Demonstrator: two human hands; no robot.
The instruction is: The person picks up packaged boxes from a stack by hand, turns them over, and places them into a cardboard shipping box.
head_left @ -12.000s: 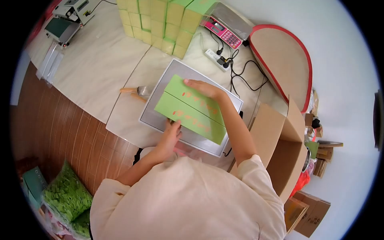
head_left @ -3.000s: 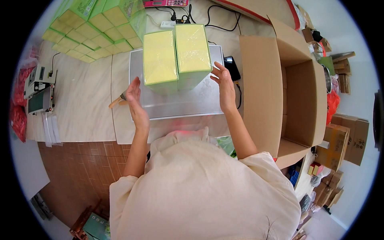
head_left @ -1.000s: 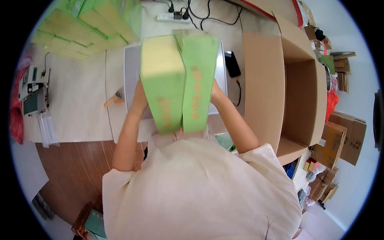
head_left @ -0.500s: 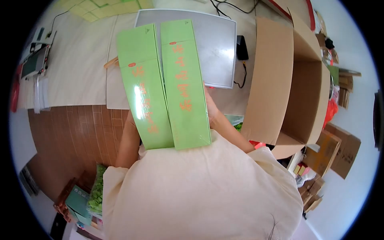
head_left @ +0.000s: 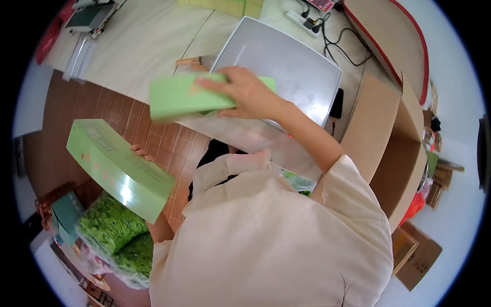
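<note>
An open cardboard carton (head_left: 394,153) is seen at the right of the desk (head_left: 148,46), beside a grey tray (head_left: 291,66). A bag of green packets (head_left: 115,233) lies on the floor at lower left. A long green box (head_left: 120,169) is held low by the left hand (head_left: 140,151), mostly hidden behind it, its long axis slanting from upper left to lower right. A second green box (head_left: 179,97), lying nearly level, is gripped from above by the right hand (head_left: 245,92) over the desk edge.

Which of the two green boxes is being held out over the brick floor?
The green box in the left hand, the glossy one low on the left. The other green box, under the right hand, is at the table edge.
</note>
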